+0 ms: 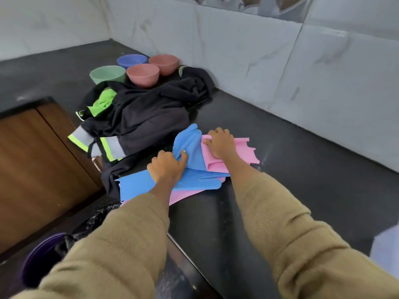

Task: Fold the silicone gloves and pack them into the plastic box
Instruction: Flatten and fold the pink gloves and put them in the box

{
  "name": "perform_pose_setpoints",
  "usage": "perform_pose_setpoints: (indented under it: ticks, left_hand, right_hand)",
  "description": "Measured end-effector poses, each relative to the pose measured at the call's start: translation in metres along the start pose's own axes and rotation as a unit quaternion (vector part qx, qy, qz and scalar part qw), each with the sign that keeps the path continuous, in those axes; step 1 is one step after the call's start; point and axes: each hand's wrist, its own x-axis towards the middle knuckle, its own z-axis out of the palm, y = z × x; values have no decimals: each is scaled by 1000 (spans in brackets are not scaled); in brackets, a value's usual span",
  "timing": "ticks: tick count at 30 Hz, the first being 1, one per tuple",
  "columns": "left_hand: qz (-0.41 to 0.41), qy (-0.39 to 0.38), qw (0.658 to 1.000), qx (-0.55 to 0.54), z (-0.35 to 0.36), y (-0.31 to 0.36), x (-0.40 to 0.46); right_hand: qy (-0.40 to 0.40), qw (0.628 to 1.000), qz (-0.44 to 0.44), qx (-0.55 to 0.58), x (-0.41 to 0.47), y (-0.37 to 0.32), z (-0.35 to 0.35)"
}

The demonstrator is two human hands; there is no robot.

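Note:
Several silicone gloves lie in a heap on the dark counter. A blue glove (190,143) sits on top at the middle, and my left hand (167,167) pinches its edge between thumb and fingers. A second blue glove (138,185) lies flat under my left wrist. A folded pink glove (241,149) lies to the right, with my right hand (220,143) pressing down on it and curling over its left edge. Another pink glove (183,195) peeks out from under the blue ones. No plastic box is clearly in view.
A dark jacket (140,119) with reflective stripes lies just behind the gloves. Several bowls stand farther back: green (107,74), blue (131,60) and two pink (143,74). A tiled wall (280,61) runs along the right. A pale object (386,249) shows at the right edge.

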Motion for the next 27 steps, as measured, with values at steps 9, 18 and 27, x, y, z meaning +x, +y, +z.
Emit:
perform_pose_setpoints:
  ticks: [9, 18, 27]
  left_hand:
    - [166, 85, 981, -45, -24, 73, -9]
    - [279, -261, 912, -149, 3, 140, -85]
    - [156, -345, 876, -299, 8, 170, -125]
  right_hand:
    - [-10, 976, 184, 119, -39, 63, -50]
    - [-109, 924, 324, 172, -125, 152, -79]
    - [-302, 771, 400, 393, -221, 190, -91]
